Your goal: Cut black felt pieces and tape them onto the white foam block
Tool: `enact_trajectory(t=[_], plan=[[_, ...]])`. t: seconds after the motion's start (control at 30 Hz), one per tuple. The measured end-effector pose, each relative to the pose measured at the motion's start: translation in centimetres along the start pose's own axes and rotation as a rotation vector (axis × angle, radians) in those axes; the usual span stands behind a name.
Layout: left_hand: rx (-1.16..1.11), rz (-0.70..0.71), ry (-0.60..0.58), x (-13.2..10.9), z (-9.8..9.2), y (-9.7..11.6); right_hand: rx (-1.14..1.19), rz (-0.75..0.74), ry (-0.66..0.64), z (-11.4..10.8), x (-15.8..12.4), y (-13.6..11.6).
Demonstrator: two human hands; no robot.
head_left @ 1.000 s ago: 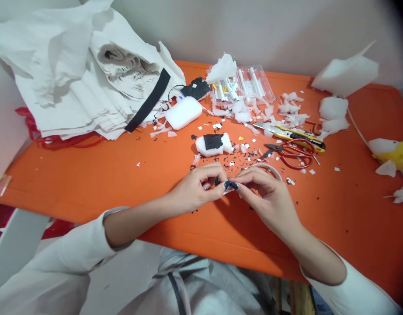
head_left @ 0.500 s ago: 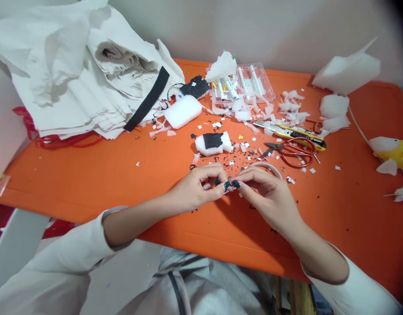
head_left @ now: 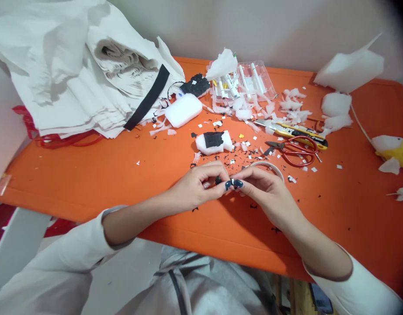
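Observation:
My left hand [head_left: 201, 187] and my right hand [head_left: 270, 190] meet over the table near its front, fingertips pinched together. Between the dark-painted thumbnails shows a small white piece [head_left: 233, 181], with something black beside it; the fingers cover most of it, and its kind is unclear. Behind my right hand lies a roll of tape [head_left: 276, 169], partly hidden by the fingers. Just beyond both hands rests a white foam piece with a black patch [head_left: 213, 140]. Black and white scraps are scattered around it.
Red-handled scissors [head_left: 300, 154] and a yellow utility knife [head_left: 298, 132] lie at right. A clear marker box [head_left: 270, 89] stands behind, near a white foam block [head_left: 183, 110]. White sheets [head_left: 67, 100] with a black strip [head_left: 147, 97] fill the left. A yellow-white figure [head_left: 393, 151] sits far right.
The thumbs have shifted slightly, and the white bit between them now shows more clearly. My right hand has moved a little to the right. The view has tilted slightly.

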State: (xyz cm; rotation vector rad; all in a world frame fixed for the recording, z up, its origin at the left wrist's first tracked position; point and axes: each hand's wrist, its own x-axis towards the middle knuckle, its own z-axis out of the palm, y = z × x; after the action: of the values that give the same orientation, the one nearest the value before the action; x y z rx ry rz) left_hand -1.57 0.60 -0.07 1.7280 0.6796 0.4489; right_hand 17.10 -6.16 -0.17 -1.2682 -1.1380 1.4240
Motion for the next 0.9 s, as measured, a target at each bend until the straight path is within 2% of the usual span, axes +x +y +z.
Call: enact_trajectory(t=[0.13,0.23,0.53,0.9], plan=[[0.107,0.026,0.0,-0.22,0.02,-0.13,-0.084,-0.063,0.034,0.06,-0.19,-0.01],[0.171,0.048,-0.006,-0.41,0.1,-0.06,-0.113,-0.055,0.026,0.22,-0.31,0.25],[0.18,0.129,0.001,-0.06,-0.13,-0.18,0.029,0.024,0.018,0.12,-0.21,-0.17],[0.256,0.133,0.02,-0.1,-0.03,-0.2,0.091,0.09,0.031,0.13,0.04,-0.37]])
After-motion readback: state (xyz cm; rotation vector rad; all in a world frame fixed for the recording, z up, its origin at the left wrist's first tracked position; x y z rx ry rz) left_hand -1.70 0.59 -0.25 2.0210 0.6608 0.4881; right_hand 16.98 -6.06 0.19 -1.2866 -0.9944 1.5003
